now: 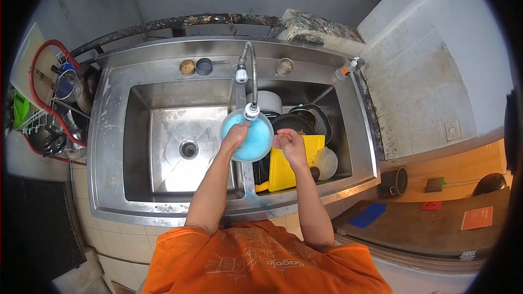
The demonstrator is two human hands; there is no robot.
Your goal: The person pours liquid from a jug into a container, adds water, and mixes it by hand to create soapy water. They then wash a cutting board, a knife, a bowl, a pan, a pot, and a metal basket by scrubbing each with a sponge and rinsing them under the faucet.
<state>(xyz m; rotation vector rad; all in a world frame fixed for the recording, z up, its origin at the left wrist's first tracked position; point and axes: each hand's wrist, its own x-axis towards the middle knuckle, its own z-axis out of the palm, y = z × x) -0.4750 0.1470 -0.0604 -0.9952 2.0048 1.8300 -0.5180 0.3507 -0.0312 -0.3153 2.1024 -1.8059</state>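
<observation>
A round bowl (263, 149) holds bright blue liquid and sits over the divider between the two sink basins. My left hand (235, 136) reaches over the bowl, its fingers curled closed just below the white tap nozzle (251, 111); whatever they grip is hidden. To the right of the bowl, my right hand (292, 146) hangs loosely bent above a yellow board (283, 171), fingers a little apart and nothing visible in them. A flexible metal tap hose (253, 76) arches down to the nozzle.
Crowding the right basin are a dark pan (293, 124), a white pot (267, 100) and a translucent container (326, 163). The left basin (188, 177) has a drain. Along the back ledge stand measuring cups (204, 66) and a soap bottle (344, 71). A dish rack (38, 117) is left.
</observation>
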